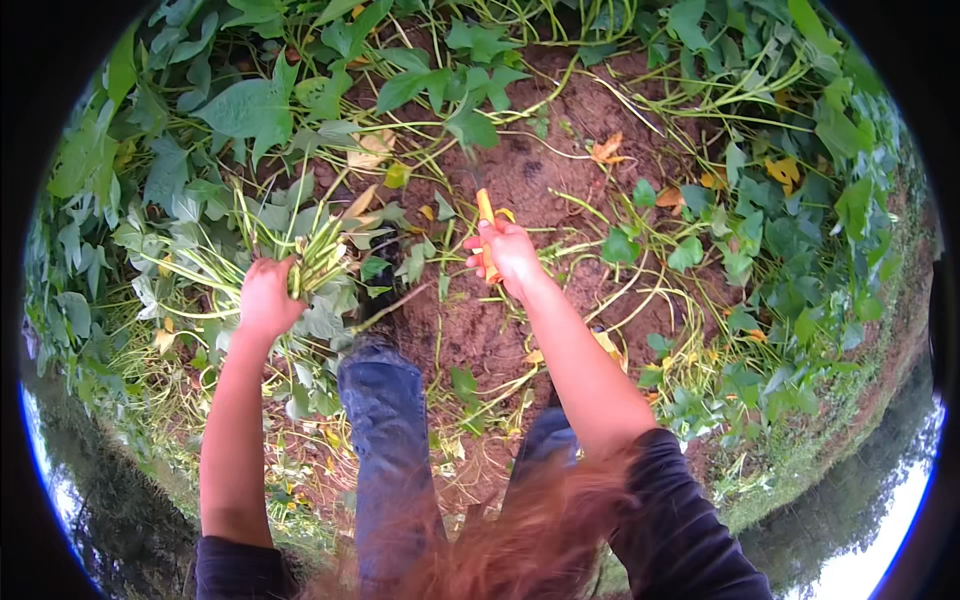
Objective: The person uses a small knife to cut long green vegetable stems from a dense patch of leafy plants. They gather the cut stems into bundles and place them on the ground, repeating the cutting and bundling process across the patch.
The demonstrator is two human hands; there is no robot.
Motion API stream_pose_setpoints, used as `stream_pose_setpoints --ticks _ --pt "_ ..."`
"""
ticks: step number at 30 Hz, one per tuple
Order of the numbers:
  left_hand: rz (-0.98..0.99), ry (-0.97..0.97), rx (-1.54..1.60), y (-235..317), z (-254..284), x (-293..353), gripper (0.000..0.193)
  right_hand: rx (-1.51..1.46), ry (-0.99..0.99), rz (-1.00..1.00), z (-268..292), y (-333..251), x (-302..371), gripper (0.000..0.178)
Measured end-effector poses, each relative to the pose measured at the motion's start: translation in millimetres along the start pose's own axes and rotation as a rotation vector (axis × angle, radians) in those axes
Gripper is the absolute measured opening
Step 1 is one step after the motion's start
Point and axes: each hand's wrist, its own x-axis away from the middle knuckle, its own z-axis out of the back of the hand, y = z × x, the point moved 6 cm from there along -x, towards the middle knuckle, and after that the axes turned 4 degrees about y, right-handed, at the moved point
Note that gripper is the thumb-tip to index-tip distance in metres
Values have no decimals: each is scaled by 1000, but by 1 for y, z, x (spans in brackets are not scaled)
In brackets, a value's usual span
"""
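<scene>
My left hand (268,298) is closed around a bunch of leafy green vines (318,255), their pale stem ends fanning upward and to the left. Leaves hang below and beside the fist. In the middle, over bare soil, my right hand (512,255) grips an orange-handled tool (485,207) that points away from me. Its far end is thin, greyish and blurred near a green leaf, so the blade's shape cannot be made out. The two hands are apart, with my left one beside the standing vines.
Reddish-brown soil (580,120) lies ahead, crossed by trailing stems. Dense leafy vines (250,108) grow at the far left, and more (800,260) on the right. A dry orange leaf (607,151) rests on the soil. My jeans-clad leg (385,430) stands below.
</scene>
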Motion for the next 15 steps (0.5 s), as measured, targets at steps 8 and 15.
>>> stream_pose_setpoints --ticks 8,15 --pt "57 47 59 -36 13 19 52 -496 23 61 -43 -22 -74 25" --pt "105 158 63 -65 46 62 42 -858 -274 40 -58 -60 -62 19"
